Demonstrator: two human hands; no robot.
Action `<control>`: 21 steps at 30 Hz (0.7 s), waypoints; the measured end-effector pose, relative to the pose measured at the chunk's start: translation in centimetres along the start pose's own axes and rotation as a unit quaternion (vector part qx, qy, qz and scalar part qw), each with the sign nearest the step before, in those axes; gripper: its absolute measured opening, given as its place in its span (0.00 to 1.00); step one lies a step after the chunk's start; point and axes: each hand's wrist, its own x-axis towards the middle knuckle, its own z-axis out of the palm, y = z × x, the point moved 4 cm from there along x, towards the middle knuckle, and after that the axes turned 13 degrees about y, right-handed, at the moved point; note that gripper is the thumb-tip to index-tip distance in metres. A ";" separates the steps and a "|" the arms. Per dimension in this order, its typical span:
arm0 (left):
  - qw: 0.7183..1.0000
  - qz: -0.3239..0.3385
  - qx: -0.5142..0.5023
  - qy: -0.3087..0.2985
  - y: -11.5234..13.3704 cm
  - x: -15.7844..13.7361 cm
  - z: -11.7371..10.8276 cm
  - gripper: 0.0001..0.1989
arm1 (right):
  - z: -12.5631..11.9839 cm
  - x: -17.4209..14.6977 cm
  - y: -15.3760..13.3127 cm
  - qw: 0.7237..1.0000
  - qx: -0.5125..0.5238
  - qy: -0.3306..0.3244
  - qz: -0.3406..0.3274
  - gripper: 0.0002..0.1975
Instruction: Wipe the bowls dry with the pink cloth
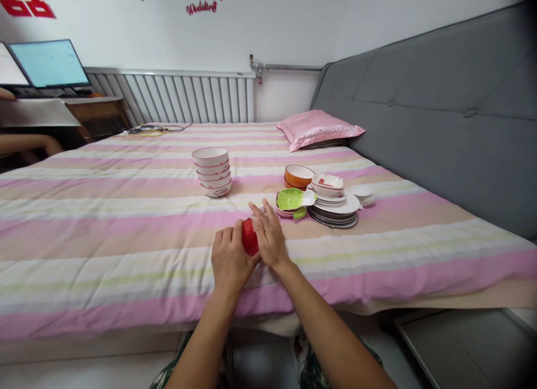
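Note:
My left hand [230, 256] is closed round a small red rounded object [250, 237], its fingers wrapped over the left side. On the other side my right hand [271, 238] presses against the same object, with its fingers mostly straight and pointing up and away. Both hands cover much of it, so I cannot tell its exact kind. The hands are just above the front part of the striped bed. Beyond them, to the left, stands a stack of white bowls [215, 179] with red patterns. A green leaf-shaped dish [292, 199] lies just beyond my right hand.
Right of the green dish are stacked plates [334, 217], a small square bowl [328, 181], orange bowls [298, 175] and small white dishes [363, 193]. A pink pillow [318, 127] lies near the grey headboard [423, 109]. Cables [157, 130] lie far left; another person's arm [31, 143] shows there.

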 end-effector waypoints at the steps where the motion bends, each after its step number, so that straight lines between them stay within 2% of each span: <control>1: 1.000 0.002 0.000 0.001 0.1 0.0 0.0 0.35 | 0.0 0.1 0.3 1.000 0.022 0.007 0.014 0.22; 7: 1.000 0.002 0.003 -0.004 0.2 -0.1 0.1 0.35 | 0.8 0.7 2.8 0.975 0.193 0.031 0.107 0.23; 13: 1.000 -0.008 -0.001 -0.003 0.0 -0.1 0.1 0.37 | 1.6 0.9 4.5 0.920 0.315 0.055 0.226 0.32; 16: 1.000 -0.026 0.005 -0.006 -0.1 -0.1 0.2 0.38 | 1.8 0.8 4.8 0.903 0.338 0.064 0.257 0.35; 21: 0.998 -0.061 0.021 -0.013 -0.4 -0.1 0.1 0.38 | 2.2 0.3 5.3 0.907 0.315 0.069 0.271 0.31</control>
